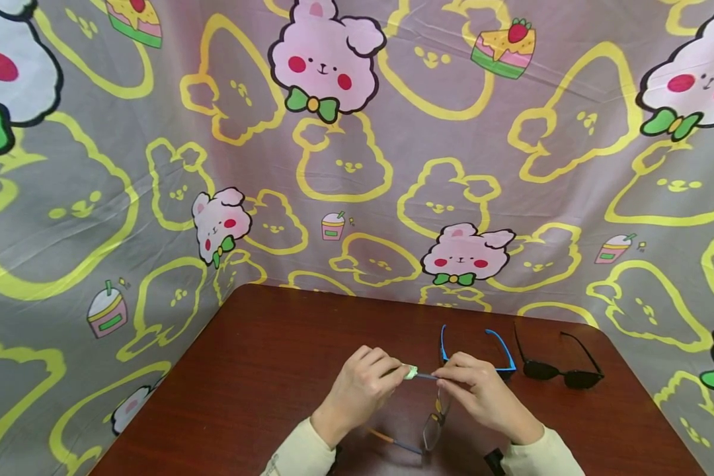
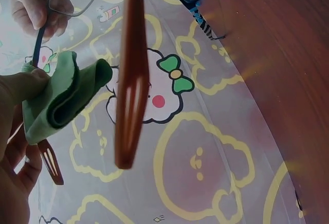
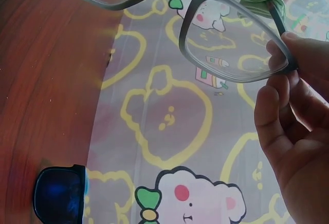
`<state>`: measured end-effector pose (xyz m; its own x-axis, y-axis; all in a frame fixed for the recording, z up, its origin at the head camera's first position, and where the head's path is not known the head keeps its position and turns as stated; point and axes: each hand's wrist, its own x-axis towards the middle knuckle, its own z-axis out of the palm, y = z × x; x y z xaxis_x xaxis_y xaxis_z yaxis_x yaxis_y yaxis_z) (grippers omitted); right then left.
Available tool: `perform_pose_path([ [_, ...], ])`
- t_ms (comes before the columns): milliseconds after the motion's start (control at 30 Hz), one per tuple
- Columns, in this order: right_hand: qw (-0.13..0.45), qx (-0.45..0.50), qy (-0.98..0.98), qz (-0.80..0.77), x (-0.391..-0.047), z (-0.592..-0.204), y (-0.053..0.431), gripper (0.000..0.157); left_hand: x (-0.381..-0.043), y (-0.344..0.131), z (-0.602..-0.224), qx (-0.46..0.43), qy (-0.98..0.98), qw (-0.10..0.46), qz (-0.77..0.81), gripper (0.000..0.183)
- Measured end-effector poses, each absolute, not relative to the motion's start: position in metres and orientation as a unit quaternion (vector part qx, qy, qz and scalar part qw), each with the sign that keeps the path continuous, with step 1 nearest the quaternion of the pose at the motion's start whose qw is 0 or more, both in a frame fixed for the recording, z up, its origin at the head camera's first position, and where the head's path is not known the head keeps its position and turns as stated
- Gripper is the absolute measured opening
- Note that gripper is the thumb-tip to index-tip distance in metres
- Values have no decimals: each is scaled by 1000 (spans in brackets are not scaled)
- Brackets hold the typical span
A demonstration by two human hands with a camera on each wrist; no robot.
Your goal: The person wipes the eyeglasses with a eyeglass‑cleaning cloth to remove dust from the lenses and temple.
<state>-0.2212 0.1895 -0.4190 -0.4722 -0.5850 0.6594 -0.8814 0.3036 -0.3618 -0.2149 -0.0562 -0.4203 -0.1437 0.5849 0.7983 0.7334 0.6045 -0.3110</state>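
Observation:
My left hand pinches a folded light-green cloth around one temple arm of a pair of eyeglasses. The arm's orange-brown tip sticks out below the cloth in the left wrist view. With thumb and fingers, my right hand grips the same arm near its hinge, beside a clear lens. The glasses hang above the table, tilted on their side in the head view. Their other temple arm, grey turning orange-brown, points free towards the left.
On the brown table, blue-armed sunglasses lie just beyond my right hand. Black sunglasses with open arms lie to their right. A grey cartoon-printed cloth hangs round the table's back and sides.

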Motion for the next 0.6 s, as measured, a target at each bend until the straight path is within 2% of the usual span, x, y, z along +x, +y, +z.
perform_pose_path([
  [267,199,465,-784,361,-220,-420,194,20,-214,-59,-421,-439,-755,481,-77,15],
  [600,206,469,-774,373,-220,-420,195,14,-215,-61,-421,-438,-755,479,-90,24],
])
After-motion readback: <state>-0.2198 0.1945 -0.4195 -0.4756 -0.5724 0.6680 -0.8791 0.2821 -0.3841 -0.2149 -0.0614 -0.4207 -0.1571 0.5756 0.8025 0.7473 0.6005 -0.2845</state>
